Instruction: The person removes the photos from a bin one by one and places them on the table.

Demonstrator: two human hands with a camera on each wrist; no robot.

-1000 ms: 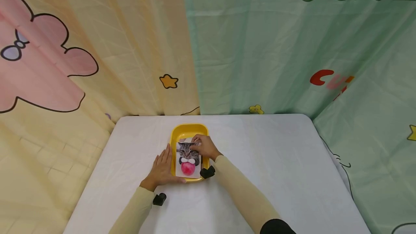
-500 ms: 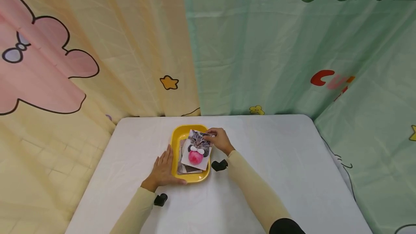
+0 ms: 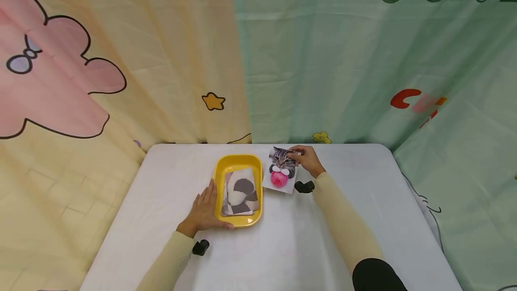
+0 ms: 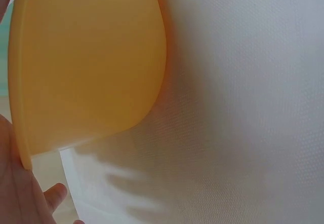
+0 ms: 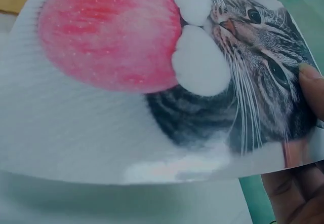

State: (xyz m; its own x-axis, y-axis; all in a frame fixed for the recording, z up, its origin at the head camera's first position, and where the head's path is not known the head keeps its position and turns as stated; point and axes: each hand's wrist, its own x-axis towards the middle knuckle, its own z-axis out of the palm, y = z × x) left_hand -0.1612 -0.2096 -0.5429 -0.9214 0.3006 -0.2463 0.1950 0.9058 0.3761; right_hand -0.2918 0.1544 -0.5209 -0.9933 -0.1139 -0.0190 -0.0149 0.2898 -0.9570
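Observation:
My right hand (image 3: pixel 308 160) pinches a glossy cat photo (image 3: pixel 279 174) by its upper right edge, just right of the yellow tray (image 3: pixel 238 158). The photo shows a tabby face with a pink fluffy ball below it. In the right wrist view, the thumb (image 5: pixel 315 91) presses on the picture side and other fingers lie beneath. Several more photos (image 3: pixel 241 194) lie stacked in the tray, the top one grey and white. Against the tray's left side rests my left hand (image 3: pixel 203 211), fingers straight, thumb along the near rim. The left wrist view shows the tray's outer wall (image 4: pixel 91 72) beside the palm.
A white-covered table (image 3: pixel 258 255) carries the tray near its far edge. Printed curtains (image 3: pixel 307 66) hang behind the table and along both sides. Small black devices sit at the left wrist (image 3: pixel 200 247) and the right wrist (image 3: pixel 304 187).
My right hand has lifted the cat photo off the stack and carried it rightward, out over the tray's right rim, uncovering the photos beneath. The left hand stays at the tray.

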